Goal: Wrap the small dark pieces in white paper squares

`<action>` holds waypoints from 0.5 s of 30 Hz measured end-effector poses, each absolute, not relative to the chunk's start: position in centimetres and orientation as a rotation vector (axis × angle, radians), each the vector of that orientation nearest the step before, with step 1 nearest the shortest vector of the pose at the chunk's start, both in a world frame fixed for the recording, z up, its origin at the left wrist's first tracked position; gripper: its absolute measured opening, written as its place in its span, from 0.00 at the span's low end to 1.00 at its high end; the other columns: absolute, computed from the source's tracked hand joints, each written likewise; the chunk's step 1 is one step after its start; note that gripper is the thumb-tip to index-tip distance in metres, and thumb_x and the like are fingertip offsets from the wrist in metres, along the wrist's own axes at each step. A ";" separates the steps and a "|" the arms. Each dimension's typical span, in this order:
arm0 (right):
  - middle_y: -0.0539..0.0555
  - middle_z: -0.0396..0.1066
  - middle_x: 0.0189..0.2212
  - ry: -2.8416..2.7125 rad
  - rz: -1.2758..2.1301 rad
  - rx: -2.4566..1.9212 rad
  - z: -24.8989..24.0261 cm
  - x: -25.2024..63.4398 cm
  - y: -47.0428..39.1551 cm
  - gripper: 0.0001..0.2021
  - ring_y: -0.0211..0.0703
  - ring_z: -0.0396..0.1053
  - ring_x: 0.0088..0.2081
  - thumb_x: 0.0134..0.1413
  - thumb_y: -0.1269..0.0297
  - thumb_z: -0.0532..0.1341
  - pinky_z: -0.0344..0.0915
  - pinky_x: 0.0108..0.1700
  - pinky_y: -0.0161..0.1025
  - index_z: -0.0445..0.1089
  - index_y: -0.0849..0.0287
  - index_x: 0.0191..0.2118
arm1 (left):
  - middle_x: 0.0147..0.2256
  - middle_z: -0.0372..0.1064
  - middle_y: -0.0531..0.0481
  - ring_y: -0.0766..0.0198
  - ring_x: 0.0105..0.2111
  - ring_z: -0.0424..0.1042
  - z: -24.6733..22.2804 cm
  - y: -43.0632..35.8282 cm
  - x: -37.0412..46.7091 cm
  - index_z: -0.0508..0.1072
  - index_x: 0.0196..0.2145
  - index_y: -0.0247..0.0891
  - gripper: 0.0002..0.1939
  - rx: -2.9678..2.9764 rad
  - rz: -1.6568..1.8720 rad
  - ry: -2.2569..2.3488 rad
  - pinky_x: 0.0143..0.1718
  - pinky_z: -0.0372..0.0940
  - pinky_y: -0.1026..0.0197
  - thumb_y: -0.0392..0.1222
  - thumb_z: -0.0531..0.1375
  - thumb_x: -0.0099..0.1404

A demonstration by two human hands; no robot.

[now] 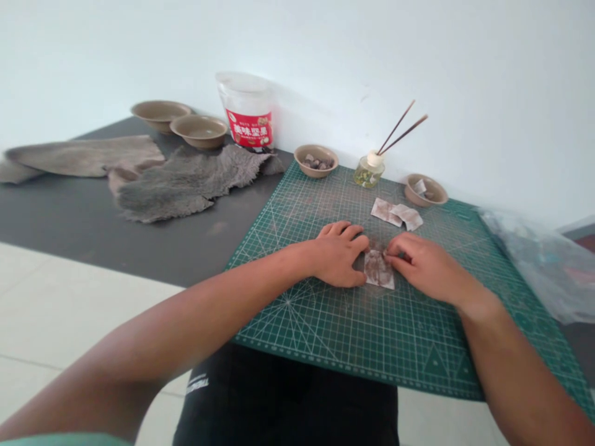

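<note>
On the green cutting mat (316, 310) lies a small pale square sheet (379, 271) smudged with brown. My left hand (341, 255) rests on the mat at its left side, fingers spread, the thumb at the sheet's edge. My right hand (416, 263) is closed in a pinch at the sheet's upper right; whatever its fingertips hold is too small to name. Beyond the hands, two more smudged pale pieces (385, 210) lie overlapping.
Along the wall stand a bowl of dark lumps (317, 162), a reed diffuser (370, 170) and a bowl with a pale scrap (426, 191). Grey cloths (176, 186), two bowls (199, 132) and a red-labelled tub (248, 111) occupy the left. Clear plastic (548, 266) lies right.
</note>
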State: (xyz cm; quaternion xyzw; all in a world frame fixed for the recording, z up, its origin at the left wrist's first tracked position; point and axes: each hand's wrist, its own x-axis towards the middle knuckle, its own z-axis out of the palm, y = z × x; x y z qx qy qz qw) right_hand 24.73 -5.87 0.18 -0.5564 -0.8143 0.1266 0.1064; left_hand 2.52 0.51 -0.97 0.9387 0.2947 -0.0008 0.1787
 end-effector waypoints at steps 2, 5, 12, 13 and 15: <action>0.51 0.71 0.36 -2.463 0.547 -1.550 0.3 24.7 -6.1 0.04 0.44 0.69 0.37 0.63 0.64 0.60 0.64 0.39 0.41 0.68 0.54 0.34 | 0.69 0.45 0.39 0.38 0.69 0.41 -0.9 0.5 2.5 0.62 0.57 0.42 0.32 2.656 0.001 0.817 0.65 0.44 0.38 0.61 0.56 0.61; 0.51 0.71 0.37 -2.445 0.593 -1.495 0.3 24.5 -6.3 0.05 0.43 0.70 0.38 0.64 0.65 0.58 0.64 0.40 0.41 0.68 0.54 0.34 | 0.69 0.45 0.39 0.39 0.69 0.42 -0.9 0.5 2.5 0.62 0.57 0.41 0.31 2.660 0.015 0.799 0.65 0.44 0.38 0.61 0.56 0.62; 0.50 0.71 0.36 -2.497 0.586 -1.519 0.4 24.6 -6.3 0.04 0.43 0.69 0.37 0.63 0.64 0.60 0.63 0.39 0.41 0.69 0.54 0.35 | 0.69 0.45 0.40 0.39 0.69 0.40 -1.1 0.5 2.6 0.61 0.57 0.42 0.32 2.655 0.003 0.820 0.65 0.43 0.38 0.61 0.57 0.61; 0.50 0.71 0.36 -2.507 0.627 -1.477 0.4 24.5 -6.3 0.05 0.42 0.70 0.38 0.64 0.64 0.59 0.64 0.40 0.40 0.69 0.54 0.35 | 0.69 0.45 0.40 0.40 0.69 0.41 -1.1 0.5 2.6 0.61 0.57 0.42 0.31 2.656 0.007 0.812 0.65 0.44 0.38 0.61 0.57 0.62; 0.51 0.71 0.38 -2.469 0.569 -1.489 0.3 24.4 -6.3 0.05 0.43 0.70 0.39 0.64 0.65 0.58 0.64 0.42 0.41 0.69 0.54 0.36 | 0.69 0.45 0.40 0.39 0.69 0.41 -1.2 0.6 2.6 0.61 0.57 0.42 0.31 2.659 0.016 0.808 0.65 0.44 0.38 0.60 0.57 0.62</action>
